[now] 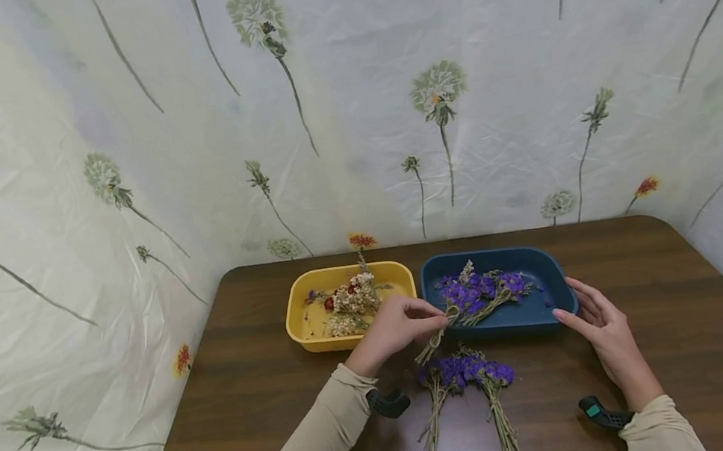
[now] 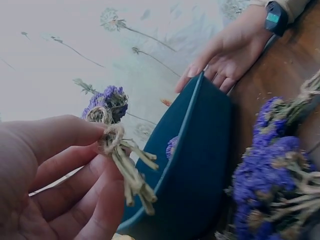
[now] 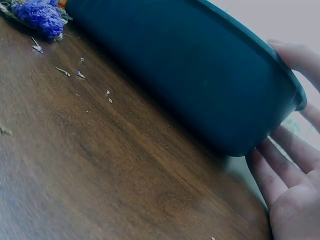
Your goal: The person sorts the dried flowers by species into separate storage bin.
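Note:
My left hand pinches a small bunch of dried purple flowers by its twine-tied stems, between thumb and fingers. The cut stem ends point toward the table, and the purple head shows beyond the fingers. This bunch is held over the near edge of the blue tray, where more purple flowers lie inside. At the tray's right end, my right hand holds the corner, thumb at the rim and fingers along the outer wall. Two purple bunches lie on the table in front of the tray.
Left of the blue tray stands a yellow tray holding cream and red dried flowers. Small plant crumbs are scattered on the brown wooden table. A flower-printed cloth hangs behind the table.

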`<action>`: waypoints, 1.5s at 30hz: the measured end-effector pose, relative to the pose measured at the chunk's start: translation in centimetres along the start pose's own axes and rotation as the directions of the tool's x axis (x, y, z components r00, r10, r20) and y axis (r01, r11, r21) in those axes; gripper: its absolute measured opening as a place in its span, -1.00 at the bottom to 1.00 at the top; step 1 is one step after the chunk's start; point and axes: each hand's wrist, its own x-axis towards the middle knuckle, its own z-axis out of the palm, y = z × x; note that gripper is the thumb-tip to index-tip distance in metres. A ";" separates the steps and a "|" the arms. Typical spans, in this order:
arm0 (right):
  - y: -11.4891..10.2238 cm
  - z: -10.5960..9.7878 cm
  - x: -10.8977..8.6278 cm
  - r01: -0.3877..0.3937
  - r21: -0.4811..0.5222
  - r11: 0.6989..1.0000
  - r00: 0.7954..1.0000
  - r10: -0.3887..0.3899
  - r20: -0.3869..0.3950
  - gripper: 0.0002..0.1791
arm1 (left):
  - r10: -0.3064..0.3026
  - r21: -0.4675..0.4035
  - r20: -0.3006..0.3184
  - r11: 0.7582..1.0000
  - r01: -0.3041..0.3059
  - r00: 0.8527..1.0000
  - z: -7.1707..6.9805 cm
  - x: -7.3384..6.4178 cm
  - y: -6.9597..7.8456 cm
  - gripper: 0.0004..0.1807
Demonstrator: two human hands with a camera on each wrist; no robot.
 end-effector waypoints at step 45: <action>0.1 -0.1 -0.1 -0.018 -0.031 0.999 1.000 0.018 -0.005 -0.26 | -0.036 0.525 0.181 0.849 -0.066 0.983 4.7 11.1 2.6 -0.87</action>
